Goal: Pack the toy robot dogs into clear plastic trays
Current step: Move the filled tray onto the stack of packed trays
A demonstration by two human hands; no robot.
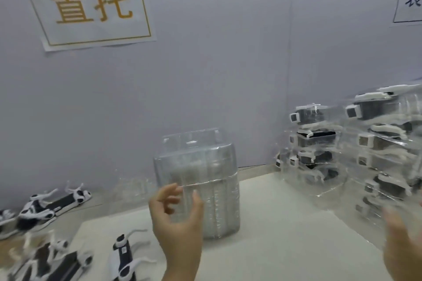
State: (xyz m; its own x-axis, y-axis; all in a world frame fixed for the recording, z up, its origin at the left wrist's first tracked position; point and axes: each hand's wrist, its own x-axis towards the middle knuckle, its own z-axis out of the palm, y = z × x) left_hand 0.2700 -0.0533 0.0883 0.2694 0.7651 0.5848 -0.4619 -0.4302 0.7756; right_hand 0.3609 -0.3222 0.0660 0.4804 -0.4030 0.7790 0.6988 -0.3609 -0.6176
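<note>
A tall stack of empty clear plastic trays (201, 180) stands at the middle of the table. My left hand (177, 219) hovers just in front of its left side with relaxed, spread fingers and holds nothing. One black-and-white toy robot dog (123, 255) lies on the table below that hand. More dogs lie at the left edge (36, 210) and the bottom left (50, 260). My right hand (402, 246) is blurred at the bottom right, fingers straight, against the foot of a pile of packed trays (386, 150).
A second pile of packed trays (315, 143) stands by the back wall on the right. A faint loose clear tray (131, 189) sits left of the empty stack. A grey wall with paper signs (91, 4) closes off the back.
</note>
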